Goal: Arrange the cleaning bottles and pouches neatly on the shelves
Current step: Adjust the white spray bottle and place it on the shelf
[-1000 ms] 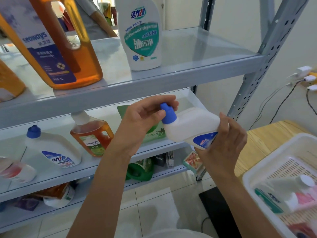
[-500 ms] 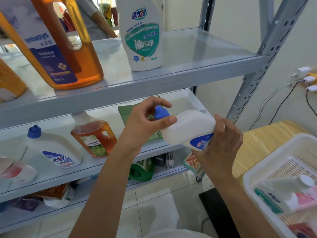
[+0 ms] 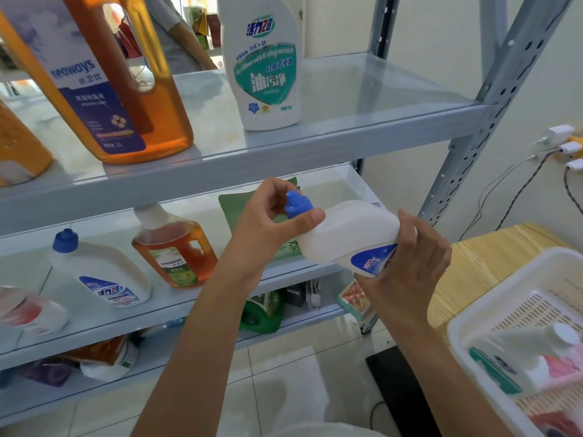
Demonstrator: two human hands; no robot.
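Before the middle shelf (image 3: pixel 328 190), I hold the bottle (image 3: pixel 347 234) on its side in the air, cap (image 3: pixel 298 205) pointing left and base to the right. Left hand (image 3: pixel 268 225): fingers curled round the cap, thumb pressed on the bottle's shoulder. Right hand (image 3: pixel 413 266): grasping the base, partly over the label. Neither hand is free.

Finding: the bottle rests on no surface. It hangs in front of the pouch (image 3: pixel 233 203) at the back of that shelf. The step in hand, as I judge it, is to stand the bottle on the shelf.

Recommendations:
- Turn the bottle cap-up before it passes under the upper shelf (image 3: pixel 347 134). Headroom looks limited, so enter tilted, then straighten.
- The bare patch right of the pouch appears the fittest spot, in row with the amber bottle (image 3: pixel 176 250) and the twin bottle (image 3: pixel 101 275).
- Release the base hand only once the bottom sits flat, and let go of the cap last.
- Face the label outward, as the neighbours do.
- Avoid the pouch, which looks soft and likely to topple.
- I cannot tell whether the cap is tight. A check by the left hand costs little.

Outstanding: the basket (image 3: pixel 492 294) on the table (image 3: pixel 492 247) is not yet empty.
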